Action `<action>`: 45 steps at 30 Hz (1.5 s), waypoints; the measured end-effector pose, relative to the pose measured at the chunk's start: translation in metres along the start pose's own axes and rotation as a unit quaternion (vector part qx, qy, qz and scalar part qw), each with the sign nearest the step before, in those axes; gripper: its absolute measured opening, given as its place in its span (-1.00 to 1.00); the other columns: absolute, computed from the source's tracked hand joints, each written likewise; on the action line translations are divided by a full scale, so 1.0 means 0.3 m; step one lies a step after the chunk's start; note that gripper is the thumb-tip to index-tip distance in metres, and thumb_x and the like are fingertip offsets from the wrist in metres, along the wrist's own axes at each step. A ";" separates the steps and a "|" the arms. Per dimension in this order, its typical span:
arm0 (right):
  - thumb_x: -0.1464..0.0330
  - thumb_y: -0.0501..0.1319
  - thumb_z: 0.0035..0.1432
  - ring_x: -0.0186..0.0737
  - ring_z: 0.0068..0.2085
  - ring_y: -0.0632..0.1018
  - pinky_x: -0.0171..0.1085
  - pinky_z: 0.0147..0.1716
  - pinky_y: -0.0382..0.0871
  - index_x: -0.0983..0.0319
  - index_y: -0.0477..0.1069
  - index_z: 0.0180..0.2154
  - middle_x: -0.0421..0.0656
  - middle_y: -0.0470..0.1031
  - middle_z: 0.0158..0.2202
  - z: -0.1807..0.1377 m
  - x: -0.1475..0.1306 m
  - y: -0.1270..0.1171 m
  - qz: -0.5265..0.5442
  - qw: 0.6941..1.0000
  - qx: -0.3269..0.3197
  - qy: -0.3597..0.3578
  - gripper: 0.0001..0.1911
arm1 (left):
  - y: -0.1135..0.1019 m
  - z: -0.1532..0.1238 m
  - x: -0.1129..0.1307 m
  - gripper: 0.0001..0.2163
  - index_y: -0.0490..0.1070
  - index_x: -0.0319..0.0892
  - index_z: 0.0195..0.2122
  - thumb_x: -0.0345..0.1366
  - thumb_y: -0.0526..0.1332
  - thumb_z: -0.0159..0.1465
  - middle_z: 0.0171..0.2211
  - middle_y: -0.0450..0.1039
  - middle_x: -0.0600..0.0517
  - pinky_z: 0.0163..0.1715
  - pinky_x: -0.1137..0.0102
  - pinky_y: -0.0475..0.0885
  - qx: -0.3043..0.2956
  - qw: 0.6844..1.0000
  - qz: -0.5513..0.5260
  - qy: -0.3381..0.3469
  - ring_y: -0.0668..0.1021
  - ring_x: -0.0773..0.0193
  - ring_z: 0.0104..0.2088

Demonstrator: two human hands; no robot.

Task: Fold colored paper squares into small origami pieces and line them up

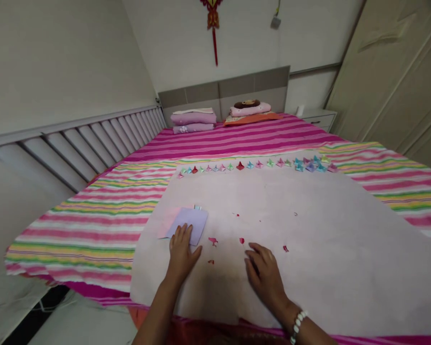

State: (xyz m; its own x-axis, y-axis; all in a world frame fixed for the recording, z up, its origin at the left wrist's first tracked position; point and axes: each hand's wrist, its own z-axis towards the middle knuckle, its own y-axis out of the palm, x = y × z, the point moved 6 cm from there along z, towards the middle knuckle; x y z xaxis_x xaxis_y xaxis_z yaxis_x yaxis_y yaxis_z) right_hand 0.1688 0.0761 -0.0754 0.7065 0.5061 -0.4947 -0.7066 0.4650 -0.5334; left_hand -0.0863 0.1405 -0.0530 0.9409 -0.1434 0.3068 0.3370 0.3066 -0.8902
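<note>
My left hand (181,251) lies with outstretched fingers on the lower part of a sheet of purple paper (197,221). Under that sheet, pink paper (169,223) sticks out on the left. My right hand (267,275) rests on the white board (330,239) with loosely bent fingers, and nothing shows in it. Just beyond its fingertips is a small red paper scrap (242,240). More red scraps lie around, one (213,241) between the hands and another (286,248) to the right.
Small folded paper pieces (240,166) in several colours line the board's far edge, bunched at the right (310,166). The board lies on a bed with a striped cover (104,225). Folded bedding (194,119) sits by the headboard (201,96); a white railing (93,146) runs along the left.
</note>
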 end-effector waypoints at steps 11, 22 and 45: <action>0.46 0.13 0.20 0.00 -0.08 0.44 0.00 -0.16 0.38 0.20 0.36 -0.16 0.01 0.42 -0.10 -0.007 0.011 0.008 -0.007 1.000 -0.016 -0.003 -0.85 | -0.075 0.028 -0.036 -0.71 0.50 -0.13 -0.08 -0.33 0.04 0.27 0.08 0.43 -0.17 0.16 -0.07 0.07 0.060 0.989 -0.131 -0.039 0.33 -0.07 0.19; 0.34 0.17 0.19 -0.04 -0.13 0.48 -0.07 -0.13 0.38 0.19 0.43 -0.23 -0.03 0.49 -0.19 0.049 0.002 -0.035 0.128 0.985 -0.054 0.100 -0.88 | -0.217 0.019 0.088 -0.92 0.44 -0.16 -0.37 -0.28 0.22 0.23 -0.42 0.55 0.09 -0.22 0.41 0.47 0.114 0.673 -0.680 -0.266 0.58 0.33 -0.36; 0.12 0.31 0.01 0.07 0.18 0.32 0.10 0.14 0.18 0.15 0.28 0.13 0.04 0.34 0.16 0.118 -0.093 -0.259 0.284 0.929 0.004 0.238 -0.35 | -0.090 -0.141 0.456 -0.75 0.43 -0.19 -0.12 -0.24 0.26 0.20 -0.20 0.59 -0.08 -0.10 0.30 0.48 -0.126 0.549 -0.780 -0.271 0.60 0.16 -0.15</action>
State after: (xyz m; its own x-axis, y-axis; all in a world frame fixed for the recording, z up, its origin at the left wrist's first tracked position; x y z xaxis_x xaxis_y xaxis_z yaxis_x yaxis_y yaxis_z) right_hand 0.2024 0.0516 0.0043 0.1567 0.2945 -0.9427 -0.9694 0.2282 -0.0899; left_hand 0.0320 0.0729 -0.0013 -0.5921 0.2769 0.7568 0.7965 0.0586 0.6018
